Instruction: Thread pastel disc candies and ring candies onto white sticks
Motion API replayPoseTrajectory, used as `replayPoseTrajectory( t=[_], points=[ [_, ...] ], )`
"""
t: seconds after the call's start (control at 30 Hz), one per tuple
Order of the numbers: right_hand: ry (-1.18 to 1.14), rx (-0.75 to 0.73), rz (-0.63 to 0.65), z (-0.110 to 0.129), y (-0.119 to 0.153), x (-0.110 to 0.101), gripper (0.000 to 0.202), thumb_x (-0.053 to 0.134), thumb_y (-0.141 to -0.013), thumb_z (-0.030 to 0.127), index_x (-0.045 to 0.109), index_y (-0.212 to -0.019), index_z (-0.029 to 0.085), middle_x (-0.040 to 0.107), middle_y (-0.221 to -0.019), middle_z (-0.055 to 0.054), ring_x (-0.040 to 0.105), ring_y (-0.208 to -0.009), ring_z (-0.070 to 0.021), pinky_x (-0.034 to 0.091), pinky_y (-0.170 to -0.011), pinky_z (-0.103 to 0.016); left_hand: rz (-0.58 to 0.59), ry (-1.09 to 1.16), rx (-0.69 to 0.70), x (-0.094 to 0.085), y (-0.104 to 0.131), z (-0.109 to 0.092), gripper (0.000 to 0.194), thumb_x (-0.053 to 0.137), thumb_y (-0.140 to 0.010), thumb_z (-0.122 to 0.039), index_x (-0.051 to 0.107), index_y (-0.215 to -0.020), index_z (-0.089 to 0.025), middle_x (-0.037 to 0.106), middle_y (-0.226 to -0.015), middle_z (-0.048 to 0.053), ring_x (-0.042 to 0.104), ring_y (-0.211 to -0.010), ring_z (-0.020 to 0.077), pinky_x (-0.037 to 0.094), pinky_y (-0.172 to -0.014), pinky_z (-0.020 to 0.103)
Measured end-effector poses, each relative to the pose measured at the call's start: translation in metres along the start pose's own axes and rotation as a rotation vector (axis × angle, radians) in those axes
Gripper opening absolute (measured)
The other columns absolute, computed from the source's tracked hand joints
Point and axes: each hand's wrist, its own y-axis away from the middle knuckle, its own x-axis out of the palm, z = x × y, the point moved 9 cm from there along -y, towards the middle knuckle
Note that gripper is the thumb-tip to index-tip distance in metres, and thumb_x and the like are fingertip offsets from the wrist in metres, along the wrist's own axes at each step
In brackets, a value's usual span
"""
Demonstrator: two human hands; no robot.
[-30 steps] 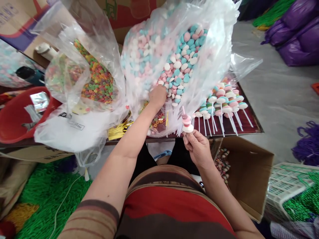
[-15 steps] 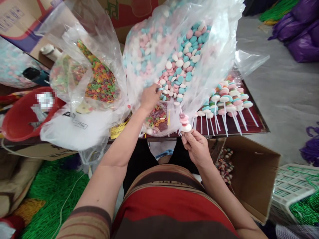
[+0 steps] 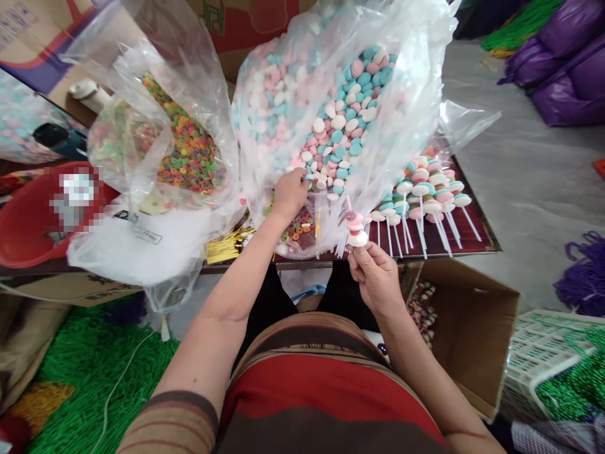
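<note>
My left hand [image 3: 291,194] is at the lower opening of a big clear bag of pink, white and blue candies [image 3: 338,135], its fingertips pinched on a blue candy [image 3: 308,177]. In my right hand [image 3: 377,271] is a candy skewer [image 3: 356,229] held upright, with pink and white pieces on its stick. Ring candies [image 3: 299,228] lie in clear plastic beside my left wrist. Finished-looking skewers with white sticks [image 3: 437,189] are piled to the right on the dark red table [image 3: 484,239].
A bag of colourful ring candies [image 3: 191,154], a red bowl [image 3: 28,221] and yellow ties [image 3: 224,247] are on the left. An open cardboard box [image 3: 477,334] stands below the table's right side, near a white basket [image 3: 524,353].
My left hand has moved slightly and a blue candy now shows at its fingertips. The skewer stays in my right hand. The whole view has shifted a little.
</note>
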Motion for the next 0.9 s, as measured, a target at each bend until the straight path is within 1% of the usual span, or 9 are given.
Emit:
replayPoseTrajectory(
  t=[0.07, 0.13, 0.2, 0.27, 0.4, 0.6, 0.7, 0.77, 0.9],
  points=[
    [0.029, -0.023, -0.034, 0.01, -0.008, 0.002, 0.045, 0.091, -0.072, 0.059, 0.067, -0.079, 0.021, 0.039, -0.055, 0.009, 0.023, -0.045, -0.0049, 0.015, -0.042, -0.024, -0.066, 0.415, -0.06, -0.012, 0.009, 0.01, 0.013, 0.066, -0.094, -0.02, 0.076, -0.103, -0.018, 0.079, -0.096, 0.005, 0.071, -0.09, 0.0187, 0.052, -0.084, 0.029],
    [0.06, -0.036, -0.059, 0.017, -0.019, 0.007, 0.042, 0.09, -0.073, 0.055, 0.069, -0.085, 0.021, 0.034, -0.054, 0.011, 0.019, -0.045, -0.0049, 0.015, -0.041, -0.024, -0.048, 0.808, -0.11, -0.012, 0.029, 0.013, 0.012, 0.076, -0.09, -0.03, 0.074, -0.096, -0.019, 0.075, -0.087, 0.0, 0.066, -0.076, 0.0127, 0.05, -0.075, 0.025],
    [0.079, -0.047, -0.063, 0.019, -0.031, 0.017, 0.042, 0.089, -0.074, 0.054, 0.072, -0.092, 0.02, 0.034, -0.055, 0.011, 0.019, -0.045, -0.0048, 0.016, -0.041, -0.024, 0.023, 1.059, -0.172, -0.004, 0.055, 0.009, 0.025, 0.086, -0.08, -0.038, 0.072, -0.091, -0.021, 0.072, -0.082, -0.002, 0.061, -0.066, 0.0087, 0.048, -0.066, 0.022],
    [0.089, -0.062, -0.036, 0.018, -0.04, 0.029, 0.044, 0.089, -0.073, 0.055, 0.074, -0.094, 0.02, 0.037, -0.055, 0.01, 0.023, -0.045, -0.0052, 0.017, -0.042, -0.024, 0.075, 1.185, -0.232, 0.005, 0.081, 0.003, 0.033, 0.092, -0.072, -0.04, 0.071, -0.09, -0.021, 0.071, -0.079, -0.003, 0.059, -0.062, 0.0073, 0.047, -0.061, 0.021],
    [0.078, -0.042, 0.007, 0.007, -0.044, 0.043, 0.043, 0.09, -0.071, 0.054, 0.072, -0.088, 0.02, 0.037, -0.053, 0.01, 0.025, -0.045, -0.005, 0.016, -0.042, -0.024, 0.083, 1.257, -0.274, 0.014, 0.112, -0.001, 0.039, 0.094, -0.068, -0.044, 0.072, -0.091, -0.021, 0.067, -0.072, -0.005, 0.059, -0.062, 0.0074, 0.044, -0.056, 0.02],
    [0.105, -0.014, 0.037, 0.005, -0.03, 0.045, 0.034, 0.089, -0.072, 0.045, 0.069, -0.081, 0.019, 0.039, -0.054, 0.01, 0.021, -0.044, -0.0033, 0.015, -0.041, -0.024, 0.097, 1.24, -0.248, 0.021, 0.121, 0.007, 0.028, 0.083, -0.083, -0.045, 0.076, -0.093, -0.02, 0.071, -0.072, -0.002, 0.062, -0.065, 0.0089, 0.047, -0.059, 0.02],
    [0.144, -0.046, 0.024, 0.009, -0.028, 0.047, 0.032, 0.089, -0.071, 0.044, 0.07, -0.082, 0.02, 0.05, -0.06, 0.007, 0.029, -0.047, -0.0047, 0.02, -0.041, -0.023, 0.129, 1.14, -0.196, 0.019, 0.124, 0.006, 0.016, 0.074, -0.087, -0.033, 0.079, -0.095, -0.021, 0.072, -0.075, -0.002, 0.063, -0.068, 0.0098, 0.048, -0.062, 0.021],
    [0.165, -0.091, 0.004, 0.014, -0.028, 0.046, 0.031, 0.088, -0.073, 0.044, 0.07, -0.083, 0.021, 0.058, -0.067, 0.004, 0.038, -0.052, -0.0066, 0.025, -0.043, -0.022, 0.159, 1.089, -0.149, 0.016, 0.128, 0.001, 0.018, 0.069, -0.085, -0.027, 0.08, -0.098, -0.021, 0.073, -0.077, -0.001, 0.064, -0.072, 0.0108, 0.05, -0.067, 0.022],
    [0.216, -0.123, 0.015, 0.017, -0.028, 0.049, 0.025, 0.083, -0.077, 0.041, 0.069, -0.085, 0.022, 0.062, -0.077, 0.0, 0.05, -0.062, -0.0104, 0.031, -0.047, -0.022, 0.203, 1.091, -0.118, 0.01, 0.133, -0.006, 0.022, 0.07, -0.086, -0.034, 0.08, -0.101, -0.022, 0.075, -0.084, 0.0, 0.066, -0.078, 0.0118, 0.051, -0.072, 0.024]
  ],
)
